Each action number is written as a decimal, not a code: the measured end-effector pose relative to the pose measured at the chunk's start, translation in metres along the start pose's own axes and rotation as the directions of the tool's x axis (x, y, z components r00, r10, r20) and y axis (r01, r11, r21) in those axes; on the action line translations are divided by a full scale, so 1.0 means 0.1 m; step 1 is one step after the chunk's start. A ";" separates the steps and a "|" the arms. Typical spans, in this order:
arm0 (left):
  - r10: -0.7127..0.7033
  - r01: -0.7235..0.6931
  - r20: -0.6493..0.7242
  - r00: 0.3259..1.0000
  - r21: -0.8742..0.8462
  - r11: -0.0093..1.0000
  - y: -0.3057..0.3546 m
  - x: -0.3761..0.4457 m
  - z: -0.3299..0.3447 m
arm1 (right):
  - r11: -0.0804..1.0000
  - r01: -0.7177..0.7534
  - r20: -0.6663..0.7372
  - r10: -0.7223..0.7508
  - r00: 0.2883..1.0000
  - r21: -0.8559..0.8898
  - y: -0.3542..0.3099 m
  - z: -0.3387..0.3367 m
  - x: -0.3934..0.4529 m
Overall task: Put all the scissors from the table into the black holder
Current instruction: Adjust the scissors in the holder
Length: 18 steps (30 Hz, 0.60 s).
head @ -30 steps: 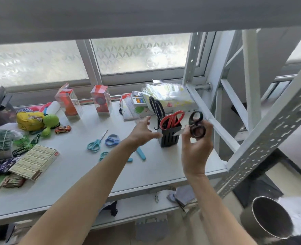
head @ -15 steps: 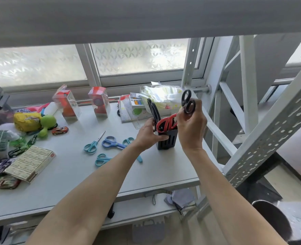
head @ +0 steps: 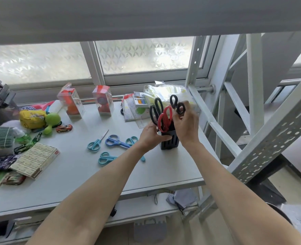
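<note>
Frosted window panes [head: 142, 55] ran behind a pale grey table [head: 79, 167] under a grey overhead shelf, with white perforated racking [head: 270, 138] rising at 3 o'clock. Stood the black holder [head: 170, 139] toward the table's right end, upright, already stocked with a black-handled pair [head: 156, 110] and a red-handled pair [head: 164, 119], handles up. Gripped the holder's left wall with the left hand [head: 150, 137] — fingers curled around it, thumb across the front. Held a second black-handled pair of scissors [head: 177, 104] in the right hand [head: 187, 126], fingers pinched closed below the loops, handles up, directly above the holder at its 1 o'clock side; blades hidden behind the hand, so could not tell whether the tips had entered a slot.

Lay four more pairs flat on the table at 9 o'clock from the holder: a light blue pair with bare steel blades [head: 96, 143], a darker blue pair [head: 116, 141] just beside it, a teal pair [head: 132, 139] partly behind the left wrist, and another teal pair [head: 105, 157] nearer the front edge, under the left forearm.

Crowded the far left — a yellow pouch [head: 32, 118], a green toy [head: 51, 121], a small red toy car [head: 64, 128], a flat box of packets [head: 35, 159]. Stood two clear boxed toys [head: 103, 101] along the back edge, near a plastic-wrapped bundle [head: 165, 92] at 12 o'clock from the holder.
</note>
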State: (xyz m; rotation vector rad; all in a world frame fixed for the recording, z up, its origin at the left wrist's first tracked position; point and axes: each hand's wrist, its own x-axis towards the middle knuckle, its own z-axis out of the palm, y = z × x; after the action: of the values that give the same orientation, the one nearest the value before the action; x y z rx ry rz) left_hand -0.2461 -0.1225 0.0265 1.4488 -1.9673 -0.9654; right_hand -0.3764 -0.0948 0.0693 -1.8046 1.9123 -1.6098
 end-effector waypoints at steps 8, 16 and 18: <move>0.063 -0.064 -0.032 0.998 -0.041 0.997 0.07 -0.05 0.01 | 0.976 0.035 0.206 0.011 0.978 -0.217 -0.01 0.03 -0.18; 0.068 -0.069 -0.080 0.994 -0.007 0.998 0.12 -0.07 0.06 | 0.932 0.012 0.238 0.079 0.968 -0.361 0.05 0.04 -0.29; 0.067 -0.067 -0.083 0.994 -0.005 0.998 0.12 -0.07 0.07 | 0.946 -0.031 0.228 0.109 0.968 -0.322 0.05 0.05 -0.27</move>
State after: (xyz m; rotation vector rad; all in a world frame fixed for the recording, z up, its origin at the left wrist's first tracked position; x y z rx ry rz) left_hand -0.2561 -0.1122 0.0315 1.3873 -1.9377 -0.8686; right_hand -0.3681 -0.0781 0.0484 -1.9094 2.1827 -1.0454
